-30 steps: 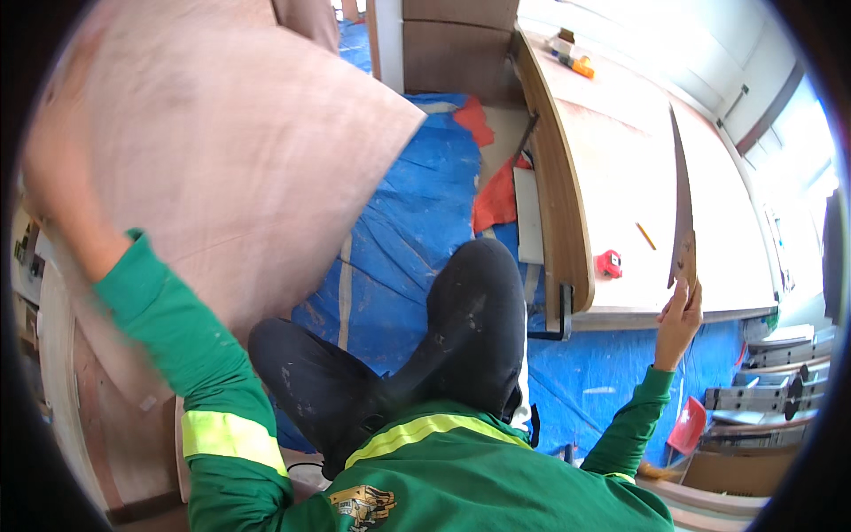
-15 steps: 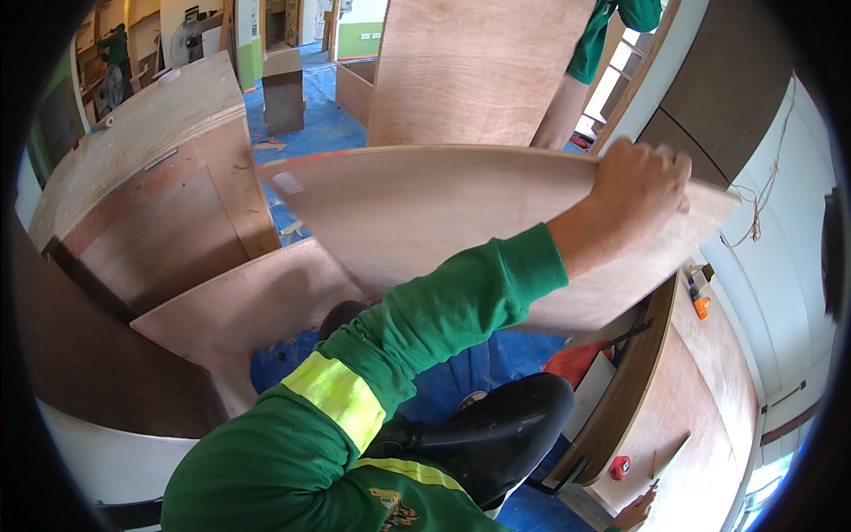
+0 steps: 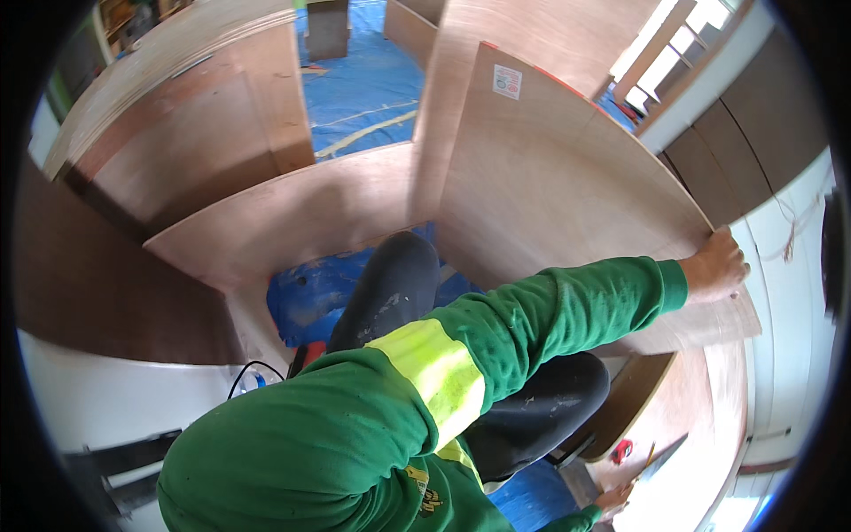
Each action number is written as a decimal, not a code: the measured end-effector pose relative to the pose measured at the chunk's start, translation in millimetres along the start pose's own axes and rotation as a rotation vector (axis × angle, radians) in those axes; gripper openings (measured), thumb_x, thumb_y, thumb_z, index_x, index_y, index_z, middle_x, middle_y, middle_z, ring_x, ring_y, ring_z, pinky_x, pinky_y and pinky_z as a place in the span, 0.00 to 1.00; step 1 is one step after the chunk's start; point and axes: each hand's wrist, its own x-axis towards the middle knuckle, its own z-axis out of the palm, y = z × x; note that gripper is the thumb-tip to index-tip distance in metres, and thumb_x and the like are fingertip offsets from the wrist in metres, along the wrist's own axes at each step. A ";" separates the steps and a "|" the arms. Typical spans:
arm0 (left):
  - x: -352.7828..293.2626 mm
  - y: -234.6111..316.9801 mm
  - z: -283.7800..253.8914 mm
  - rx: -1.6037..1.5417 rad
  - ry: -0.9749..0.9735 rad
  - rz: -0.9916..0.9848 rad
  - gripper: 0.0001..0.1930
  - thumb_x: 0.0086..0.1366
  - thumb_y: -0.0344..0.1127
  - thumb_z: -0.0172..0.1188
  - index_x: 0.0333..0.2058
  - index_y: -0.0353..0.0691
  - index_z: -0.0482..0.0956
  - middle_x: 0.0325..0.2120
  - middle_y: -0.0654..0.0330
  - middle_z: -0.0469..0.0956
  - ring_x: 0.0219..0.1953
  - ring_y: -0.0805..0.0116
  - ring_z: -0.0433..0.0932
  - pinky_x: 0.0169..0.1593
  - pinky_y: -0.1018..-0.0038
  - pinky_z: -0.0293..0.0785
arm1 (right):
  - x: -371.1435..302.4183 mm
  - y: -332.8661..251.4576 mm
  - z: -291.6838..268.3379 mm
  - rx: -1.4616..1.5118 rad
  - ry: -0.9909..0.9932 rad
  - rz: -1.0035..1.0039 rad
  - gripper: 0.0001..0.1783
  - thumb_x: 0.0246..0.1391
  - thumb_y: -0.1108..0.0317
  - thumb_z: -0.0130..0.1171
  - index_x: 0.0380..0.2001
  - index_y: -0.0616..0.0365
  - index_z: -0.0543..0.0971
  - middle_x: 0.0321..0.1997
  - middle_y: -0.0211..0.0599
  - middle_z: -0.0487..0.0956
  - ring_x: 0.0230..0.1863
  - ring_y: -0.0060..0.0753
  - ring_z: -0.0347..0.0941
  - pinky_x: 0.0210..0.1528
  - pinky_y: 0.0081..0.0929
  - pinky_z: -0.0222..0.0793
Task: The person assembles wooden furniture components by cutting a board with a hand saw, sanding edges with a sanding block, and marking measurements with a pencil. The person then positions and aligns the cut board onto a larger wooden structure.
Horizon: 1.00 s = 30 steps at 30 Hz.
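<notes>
My left arm reaches across to the right, and my left hand (image 3: 714,268) is closed over the edge of a large plywood panel (image 3: 558,168). A small label shows near the panel's upper left corner, and red marks run along its top edge. The panel stands tilted, sloping down to the right. At the lower right, my right hand (image 3: 613,498) is small and partly hidden by its sleeve; its fingers appear closed at the near end of a handsaw (image 3: 667,461) with a grey blade. Beside it on a wooden surface lie a red tape measure (image 3: 622,451) and a pencil (image 3: 651,453).
A large plywood box (image 3: 195,124) stands at the left. A low plywood board (image 3: 301,208) runs in front of my knees, and a tall plywood sheet (image 3: 523,31) rises behind the panel. Blue sheeting (image 3: 363,80) covers the floor. Loose wires (image 3: 789,239) hang by the right wall.
My left hand has moved right and lower with the panel. The panel's labelled end has swung up and right. My view has tipped downward, and the co-worker's green sleeve is out of sight.
</notes>
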 end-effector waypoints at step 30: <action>-114.2 -108.1 -39.0 0.236 0.422 -0.121 0.29 0.70 0.63 0.65 0.58 0.49 0.79 0.47 0.61 0.76 0.54 0.56 0.73 0.73 0.44 0.54 | -0.7 -260.3 -138.2 0.861 0.619 -0.229 0.21 0.80 0.57 0.51 0.63 0.58 0.81 0.57 0.49 0.81 0.56 0.49 0.81 0.59 0.45 0.77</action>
